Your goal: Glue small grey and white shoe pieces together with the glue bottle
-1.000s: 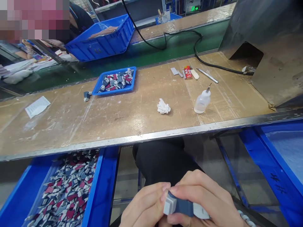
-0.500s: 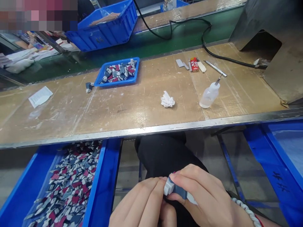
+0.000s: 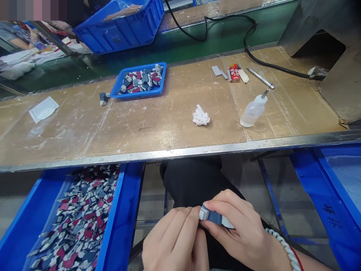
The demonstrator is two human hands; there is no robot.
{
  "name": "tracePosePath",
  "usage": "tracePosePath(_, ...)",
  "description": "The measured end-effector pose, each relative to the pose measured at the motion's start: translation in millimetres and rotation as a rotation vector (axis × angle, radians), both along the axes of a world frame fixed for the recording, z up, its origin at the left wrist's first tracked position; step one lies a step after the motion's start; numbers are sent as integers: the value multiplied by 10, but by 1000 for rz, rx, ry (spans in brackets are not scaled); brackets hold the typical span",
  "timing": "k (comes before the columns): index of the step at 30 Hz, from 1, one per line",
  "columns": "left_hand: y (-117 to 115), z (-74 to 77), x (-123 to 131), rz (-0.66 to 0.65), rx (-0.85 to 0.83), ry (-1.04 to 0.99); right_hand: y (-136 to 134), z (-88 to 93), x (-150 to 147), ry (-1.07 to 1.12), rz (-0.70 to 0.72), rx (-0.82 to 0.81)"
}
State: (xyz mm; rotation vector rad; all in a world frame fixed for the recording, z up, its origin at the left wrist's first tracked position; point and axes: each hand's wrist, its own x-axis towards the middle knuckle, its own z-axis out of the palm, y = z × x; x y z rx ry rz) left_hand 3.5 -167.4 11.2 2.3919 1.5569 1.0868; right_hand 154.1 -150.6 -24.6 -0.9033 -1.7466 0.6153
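My left hand (image 3: 173, 241) and my right hand (image 3: 239, 233) pinch a small blue and grey block (image 3: 214, 218) between their fingers, above my lap. Its grey end points left and a paler end points right, while the fingers hide much of it. A white braided bracelet (image 3: 283, 249) and a red string circle my right wrist. Below my left hand, a blue bin (image 3: 132, 199) is heaped with several multicoloured pieces.
Ahead stands a worn wooden bench (image 3: 169, 139) with a metal edge. On it are a blue tray (image 3: 138, 96) of pieces, crumpled tissue (image 3: 200, 116), a squeeze bottle (image 3: 252, 113), a metal tool (image 3: 261, 78) and a red packet (image 3: 234, 73). A black cable (image 3: 276, 67) runs behind.
My hands have moved up and closer together, with the fingers covering more of the block. The view has tilted, so the bench sits higher in the picture.
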Motion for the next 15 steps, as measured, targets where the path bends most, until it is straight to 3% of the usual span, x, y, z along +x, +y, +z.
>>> tracePosePath(6, 12, -117, -19, -48, 9, 77, -1, -79, 3, 60, -61, -101)
tracePosePath(15, -3, -122, -128, -114, 101, 435, -41, -83, -33, 116, -66, -230)
